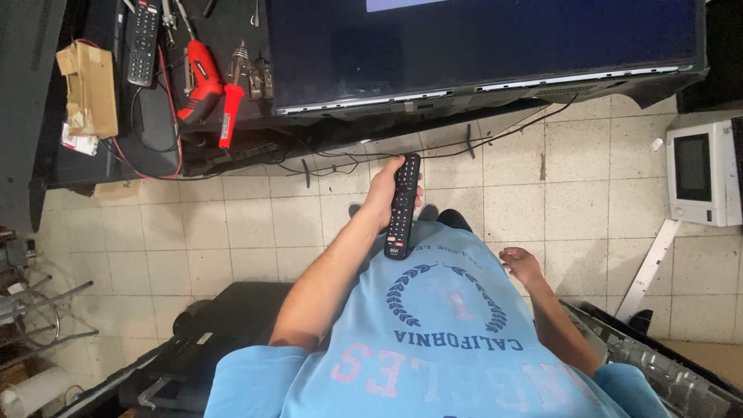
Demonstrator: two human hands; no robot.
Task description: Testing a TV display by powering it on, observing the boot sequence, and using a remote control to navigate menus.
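Left hand [385, 188] wrapped around a black remote [402, 206], aimed at the large flat screen [480, 46] on the surface above, which seems lit only at its far edge; right hand [520, 265] empty, loosely open.

black remote [402, 207], light-blue shirt [433, 340], red drill [201, 80]

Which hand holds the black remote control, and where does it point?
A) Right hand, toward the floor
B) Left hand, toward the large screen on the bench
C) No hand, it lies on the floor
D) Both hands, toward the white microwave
B: the left hand grips the remote control, its top end aimed at the large screen; the right hand hangs empty.
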